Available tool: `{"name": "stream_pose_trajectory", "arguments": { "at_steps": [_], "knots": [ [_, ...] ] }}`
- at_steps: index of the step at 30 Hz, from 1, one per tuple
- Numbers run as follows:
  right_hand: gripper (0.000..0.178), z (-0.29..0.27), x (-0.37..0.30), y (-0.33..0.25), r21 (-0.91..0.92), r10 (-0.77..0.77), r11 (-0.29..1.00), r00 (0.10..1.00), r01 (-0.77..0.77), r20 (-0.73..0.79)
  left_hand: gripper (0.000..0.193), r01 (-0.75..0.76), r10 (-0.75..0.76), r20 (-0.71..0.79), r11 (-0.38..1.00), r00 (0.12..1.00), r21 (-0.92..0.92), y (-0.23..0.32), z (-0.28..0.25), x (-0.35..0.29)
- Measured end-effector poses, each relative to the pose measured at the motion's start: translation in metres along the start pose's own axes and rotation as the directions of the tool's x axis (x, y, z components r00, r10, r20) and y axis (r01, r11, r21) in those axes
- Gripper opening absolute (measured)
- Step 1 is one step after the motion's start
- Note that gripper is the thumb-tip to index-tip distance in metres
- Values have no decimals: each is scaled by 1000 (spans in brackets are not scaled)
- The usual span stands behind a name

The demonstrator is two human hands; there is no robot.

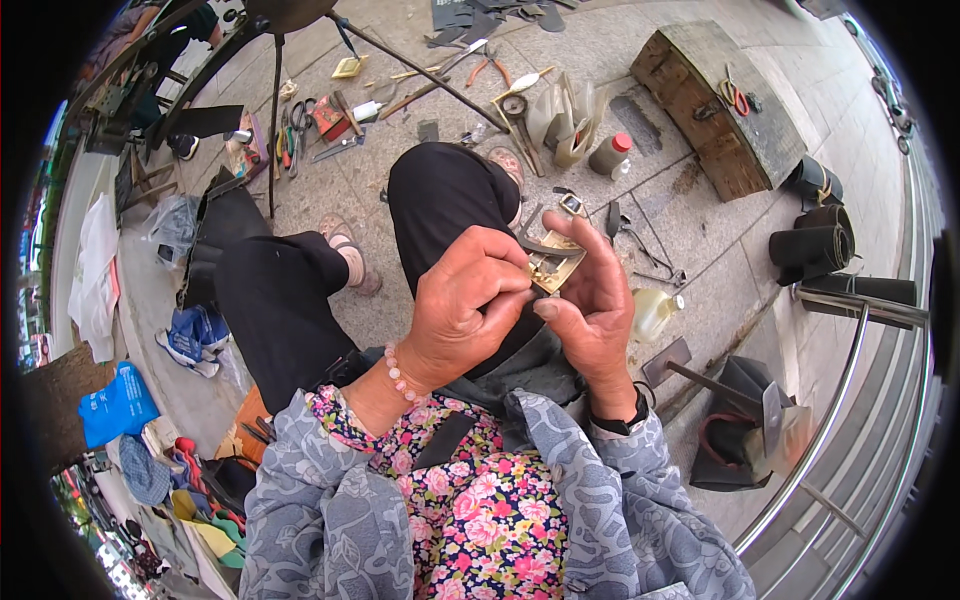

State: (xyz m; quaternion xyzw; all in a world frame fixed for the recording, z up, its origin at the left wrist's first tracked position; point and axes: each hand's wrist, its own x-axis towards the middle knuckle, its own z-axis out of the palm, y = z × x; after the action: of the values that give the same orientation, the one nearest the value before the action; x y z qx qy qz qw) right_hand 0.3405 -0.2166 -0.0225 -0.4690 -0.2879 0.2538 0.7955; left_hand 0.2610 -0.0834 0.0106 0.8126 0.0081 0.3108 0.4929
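Over my lap, my right hand (pixel 592 318) holds a small shallow yellowish box (pixel 563 275) between thumb and fingers. Small brass-coloured bits show inside it, too small to name. A dark curved strip (pixel 545 246) lies across the box's far side, next to my right fingers. My left hand (pixel 468 302), with a pink bead bracelet at the wrist, is closed in a pinch at the box's left edge. Whatever its fingertips hold is hidden.
Beyond my knees, pliers (pixel 488 68), a red-capped bottle (pixel 611 154) and several tools lie on the paving. A wooden chest (pixel 715 110) bears orange-handled scissors (pixel 736 97). Dark rolls (pixel 812 250) and a metal railing (pixel 840 400) are right; a black-legged stand (pixel 400 65) rises ahead.
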Motion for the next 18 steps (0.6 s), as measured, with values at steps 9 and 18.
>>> {"name": "stream_pose_trajectory", "arguments": {
  "at_steps": [9,18],
  "knots": [
    [68,-5,-1,-3,9,50,999,998,-50,48,29,113,-110,36,986,993,-125,-1,1,-2],
    [51,-7,-5,-3,-294,57,953,996,-73,-63,38,362,-343,116,896,932,-257,-4,5,-9]
  ]
}}
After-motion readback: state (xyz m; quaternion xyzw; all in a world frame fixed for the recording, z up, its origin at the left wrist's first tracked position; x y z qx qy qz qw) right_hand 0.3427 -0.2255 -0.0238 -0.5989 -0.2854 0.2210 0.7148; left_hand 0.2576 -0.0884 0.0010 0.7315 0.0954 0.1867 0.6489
